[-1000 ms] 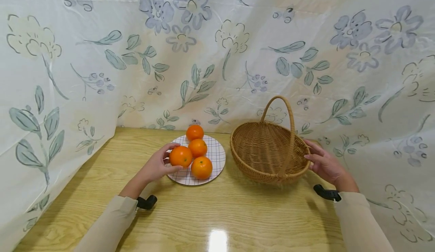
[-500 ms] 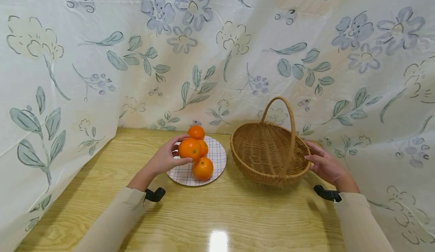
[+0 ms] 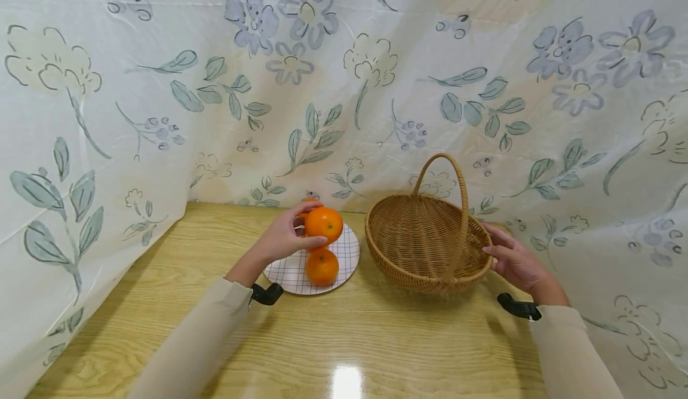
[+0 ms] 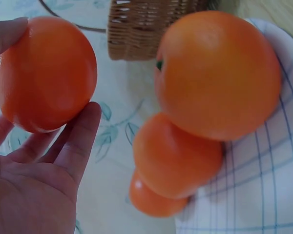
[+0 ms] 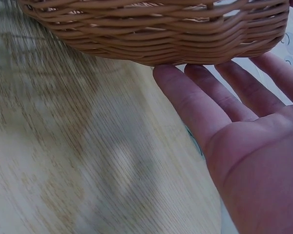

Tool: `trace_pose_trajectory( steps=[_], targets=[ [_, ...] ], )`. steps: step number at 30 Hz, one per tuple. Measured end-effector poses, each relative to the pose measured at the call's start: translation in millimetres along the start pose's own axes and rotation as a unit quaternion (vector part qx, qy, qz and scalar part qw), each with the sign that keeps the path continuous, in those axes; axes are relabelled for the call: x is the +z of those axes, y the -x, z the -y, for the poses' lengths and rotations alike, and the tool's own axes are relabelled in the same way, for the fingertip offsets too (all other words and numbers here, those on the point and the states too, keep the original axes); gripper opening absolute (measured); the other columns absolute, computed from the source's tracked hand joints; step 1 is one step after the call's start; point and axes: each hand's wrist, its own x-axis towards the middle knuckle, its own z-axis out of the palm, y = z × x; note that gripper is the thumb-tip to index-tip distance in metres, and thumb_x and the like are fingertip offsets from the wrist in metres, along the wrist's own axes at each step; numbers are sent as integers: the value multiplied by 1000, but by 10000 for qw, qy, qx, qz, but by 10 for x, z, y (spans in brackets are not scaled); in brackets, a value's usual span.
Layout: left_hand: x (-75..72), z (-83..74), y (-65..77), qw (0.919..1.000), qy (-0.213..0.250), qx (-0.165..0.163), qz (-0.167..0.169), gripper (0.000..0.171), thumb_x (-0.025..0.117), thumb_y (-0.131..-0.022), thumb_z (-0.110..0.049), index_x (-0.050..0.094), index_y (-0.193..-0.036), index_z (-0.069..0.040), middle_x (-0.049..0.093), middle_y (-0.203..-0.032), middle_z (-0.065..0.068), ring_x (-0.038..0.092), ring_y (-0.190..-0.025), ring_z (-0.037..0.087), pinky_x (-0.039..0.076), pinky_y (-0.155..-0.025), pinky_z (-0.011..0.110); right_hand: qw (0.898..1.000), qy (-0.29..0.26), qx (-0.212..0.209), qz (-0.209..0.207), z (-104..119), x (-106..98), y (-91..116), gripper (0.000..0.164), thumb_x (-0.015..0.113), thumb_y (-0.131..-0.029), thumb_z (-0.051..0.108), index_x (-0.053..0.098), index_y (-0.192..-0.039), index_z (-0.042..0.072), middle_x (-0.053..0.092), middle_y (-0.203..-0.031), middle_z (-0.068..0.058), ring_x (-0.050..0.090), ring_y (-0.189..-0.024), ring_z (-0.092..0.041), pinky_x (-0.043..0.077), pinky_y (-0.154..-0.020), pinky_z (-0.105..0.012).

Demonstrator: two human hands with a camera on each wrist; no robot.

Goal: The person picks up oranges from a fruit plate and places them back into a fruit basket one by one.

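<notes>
Plainly, left fingers [image 4: 83,141] hold an orange [image 3: 325,226] clear of the basket's rim [image 3: 414,275].

Basket [image 3: 411,232] open above; tall handle [image 3: 463,199] arches across.

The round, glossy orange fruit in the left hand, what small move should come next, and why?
Probably ease that fruit rightward over the oval brown wicker basket. The left hand holds it clear of the three other orange fruits, the open basket sits beside the round white checked plate, and the right hand touches the basket's side.
</notes>
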Motion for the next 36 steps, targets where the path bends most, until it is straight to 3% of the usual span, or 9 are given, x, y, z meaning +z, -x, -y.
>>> trace_pose_trajectory(
  steps=[8,18,24,36],
  targets=[
    [115,-129,-155,9999,39,82,69,69,87,-83,-26,53,-142,-29,55,-141,1,61,-123,31,53,-106,46,10000,38,39,-27,4,-12,-6,65,38,-105,-6,13,-164,6,47,-149,3,62,-122,-11,60,-91,-31],
    [321,-335,-422,9988,-66,388,303,71,87,-83,-27,53,-144,-19,59,-136,1,65,-112,26,58,-96,39,10000,67,54,-2,20,-5,-7,65,39,-105,-6,13,-164,5,47,-148,2,62,-122,-11,60,-92,-32],
    [473,-450,-552,9982,-259,340,425,65,86,-83,-32,55,-140,-28,60,-133,-3,63,-113,23,57,-94,38,9999,100,74,-63,22,8,-15,64,40,-104,-6,17,-163,5,47,-148,2,63,-121,-11,60,-90,-31],
    [781,-638,-845,9944,-503,294,878,69,86,-83,-31,54,-143,-22,57,-139,3,63,-111,23,59,-88,36,9989,311,275,-225,51,8,-27,68,44,-105,-4,12,-164,6,46,-146,4,62,-121,-8,60,-89,-30]
  ],
)
